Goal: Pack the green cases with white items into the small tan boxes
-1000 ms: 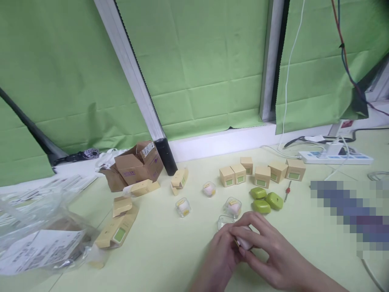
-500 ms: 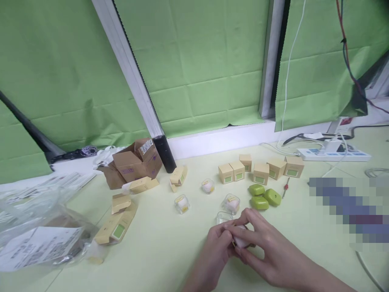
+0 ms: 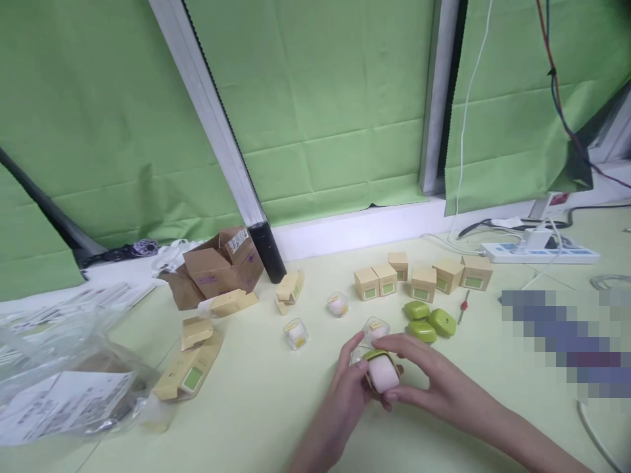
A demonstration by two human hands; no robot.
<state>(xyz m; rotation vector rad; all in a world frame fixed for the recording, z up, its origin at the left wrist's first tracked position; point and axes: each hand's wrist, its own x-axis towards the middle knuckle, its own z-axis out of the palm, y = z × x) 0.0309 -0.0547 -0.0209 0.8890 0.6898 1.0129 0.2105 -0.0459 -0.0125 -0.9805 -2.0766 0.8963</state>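
Note:
Between my left hand [image 3: 348, 387] and my right hand [image 3: 428, 378] is a small green case, its rounded pale pink block [image 3: 383, 374] facing up toward me. Fingers of both hands press on its sides. Just beyond my fingertips stands a clear plastic box [image 3: 376, 328] with a pale piece in it; another clear box is partly hidden behind my left hand. Two more clear boxes, a near one [image 3: 296, 334] and a farther one [image 3: 338, 304], lie to the left. Three glossy green cases [image 3: 442, 322] sit together beyond my right hand.
Several small cardboard boxes [image 3: 423, 284] stand behind the green cases, near a red-handled screwdriver [image 3: 463, 307]. Opened cartons [image 3: 190, 364], a brown box [image 3: 224, 266], a black cylinder [image 3: 267, 251] and a plastic bag [image 3: 73, 387] are left. A power strip [image 3: 576, 254] lies back right.
My fingers have spread and shifted around the held case, so its green rim and pale pink block now show. Before, my hands mostly covered it. Other things stay put.

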